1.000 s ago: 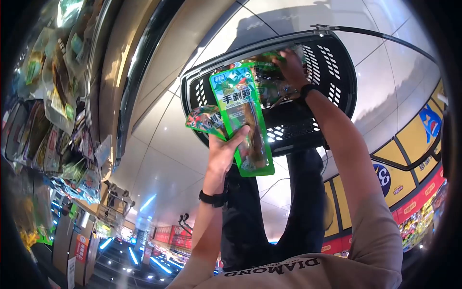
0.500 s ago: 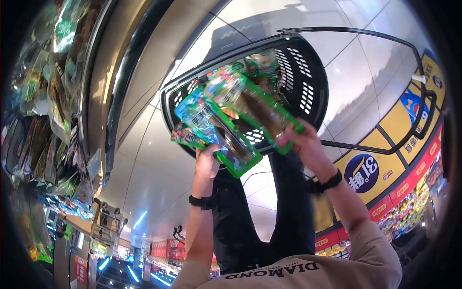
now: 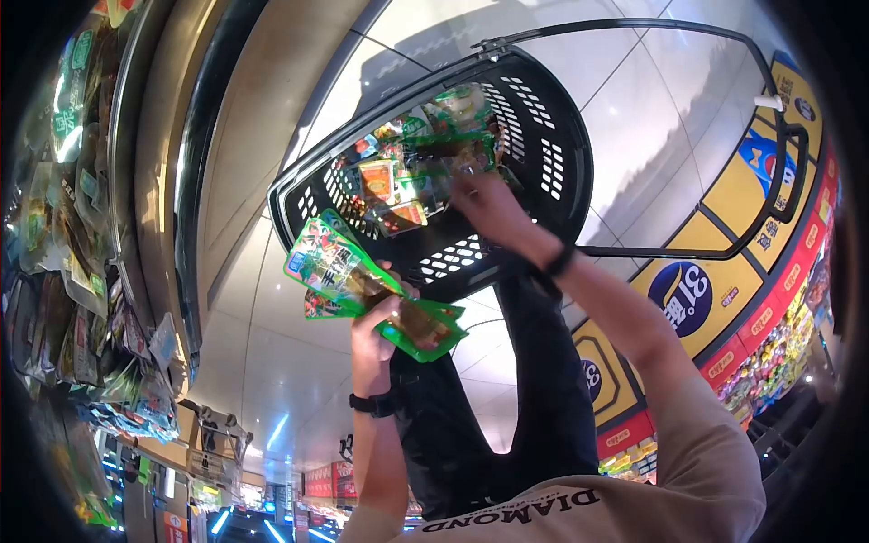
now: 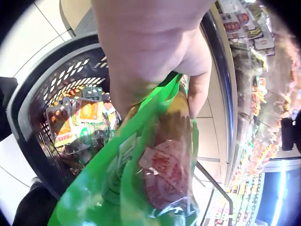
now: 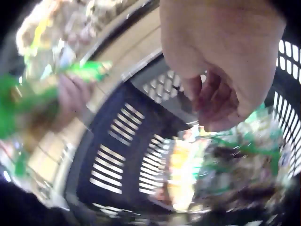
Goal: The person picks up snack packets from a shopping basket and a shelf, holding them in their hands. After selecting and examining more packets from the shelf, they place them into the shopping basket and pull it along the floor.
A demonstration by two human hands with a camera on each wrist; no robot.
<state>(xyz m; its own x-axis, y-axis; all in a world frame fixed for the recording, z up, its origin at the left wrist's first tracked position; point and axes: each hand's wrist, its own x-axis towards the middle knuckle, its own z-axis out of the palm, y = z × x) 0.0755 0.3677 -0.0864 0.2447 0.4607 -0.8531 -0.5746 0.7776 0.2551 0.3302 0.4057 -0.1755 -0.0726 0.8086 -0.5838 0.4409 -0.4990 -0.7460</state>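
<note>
My left hand (image 3: 373, 335) grips several green-edged packets (image 3: 337, 271), fanned out beside the basket's near left rim. In the left wrist view, its fingers curl over the top of a green packet (image 4: 108, 188) with a brown item showing through clear film. The right hand (image 3: 493, 210) is inside the black basket (image 3: 568, 136), its curled fingers at the piled packets. A green-edged packet (image 3: 466, 145) lies just beyond them. In the right wrist view, the right hand (image 5: 221, 70) hangs over blurred packets (image 5: 240, 165); whether it pinches one cannot be made out.
Packaged goods (image 3: 68, 199) hang along the shelf at the left. The basket's black handle (image 3: 665, 254) lies folded out to the right. Yellow panels (image 3: 715, 299) and a red strip (image 3: 759, 351) curve along the right side. Dark-trousered legs (image 3: 552, 389) stand below the basket.
The right hand has left the packets near my left hand and moved into the basket. The left hand's packets have tilted and shifted down-left, and the basket appears farther left in view.
</note>
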